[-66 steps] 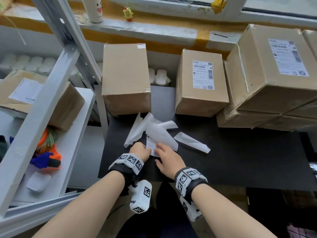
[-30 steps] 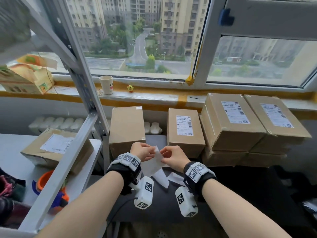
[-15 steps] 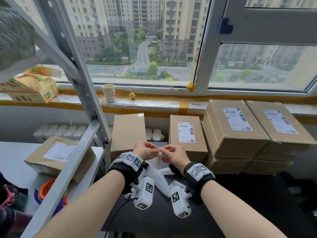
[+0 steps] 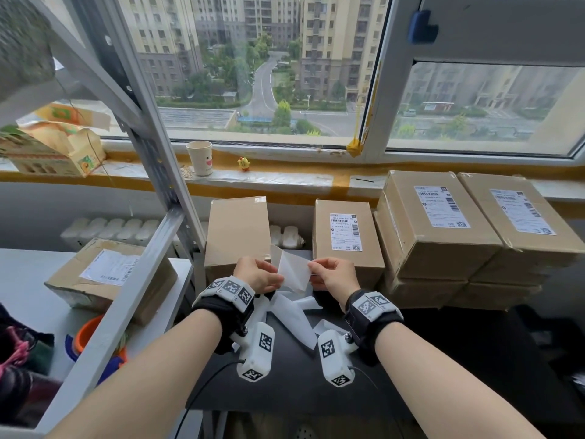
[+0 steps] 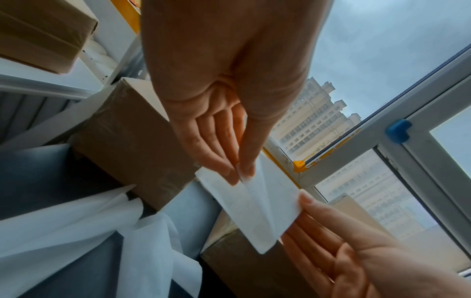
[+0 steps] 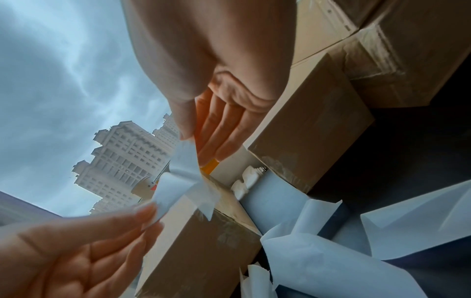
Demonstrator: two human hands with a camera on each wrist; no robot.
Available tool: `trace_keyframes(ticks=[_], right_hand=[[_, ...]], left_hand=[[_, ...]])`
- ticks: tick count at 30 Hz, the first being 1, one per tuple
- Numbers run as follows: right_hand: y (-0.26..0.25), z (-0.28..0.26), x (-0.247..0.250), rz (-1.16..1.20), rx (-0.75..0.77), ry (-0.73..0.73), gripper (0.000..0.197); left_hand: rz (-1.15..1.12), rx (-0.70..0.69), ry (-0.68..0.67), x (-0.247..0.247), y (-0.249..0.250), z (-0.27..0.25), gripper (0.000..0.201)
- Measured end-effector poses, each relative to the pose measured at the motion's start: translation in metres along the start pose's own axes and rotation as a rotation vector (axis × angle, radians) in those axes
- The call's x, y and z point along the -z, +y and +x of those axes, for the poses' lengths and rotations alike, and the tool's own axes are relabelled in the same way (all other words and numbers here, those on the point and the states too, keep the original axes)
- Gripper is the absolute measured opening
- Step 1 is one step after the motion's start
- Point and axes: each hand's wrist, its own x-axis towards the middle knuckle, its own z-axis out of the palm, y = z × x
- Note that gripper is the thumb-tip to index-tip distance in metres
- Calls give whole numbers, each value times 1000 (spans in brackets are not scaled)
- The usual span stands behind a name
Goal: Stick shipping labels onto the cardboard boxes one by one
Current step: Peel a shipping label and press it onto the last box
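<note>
Both hands hold a white shipping label (image 4: 296, 274) in the air, just in front of a plain, unlabelled cardboard box (image 4: 237, 229). My left hand (image 4: 276, 276) pinches the label's left edge. My right hand (image 4: 311, 268) pinches its right edge. In the left wrist view the left hand (image 5: 241, 174) nips the label (image 5: 257, 203) between thumb and fingers, and the right hand (image 5: 304, 201) holds the far corner. In the right wrist view the label (image 6: 183, 181) looks split into two curling layers below the right hand (image 6: 191, 141). A labelled box (image 4: 345, 236) stands to the right.
Several peeled white backing sheets (image 4: 294, 315) lie on the black table (image 4: 443, 359) under my hands. Stacked labelled boxes (image 4: 443, 223) fill the back right. A metal shelf frame (image 4: 152, 172) and another box (image 4: 107, 277) stand at the left. A paper cup (image 4: 199, 158) is on the sill.
The label has been lifted off the table to box height. Since half a second ago the hands have drawn apart, spreading the label between them.
</note>
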Motion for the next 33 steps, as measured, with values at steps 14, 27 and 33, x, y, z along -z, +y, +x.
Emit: trace_keyframes(ticks=[14, 27, 33], right_hand=[[14, 13, 35, -139, 2, 283, 17], [13, 22, 61, -353, 130, 487, 12], [26, 18, 58, -307, 135, 428, 17]], left_hand=[[114, 91, 117, 22, -44, 15, 23], [133, 181, 152, 23, -69, 18, 25], [134, 231, 137, 11, -92, 29, 24]])
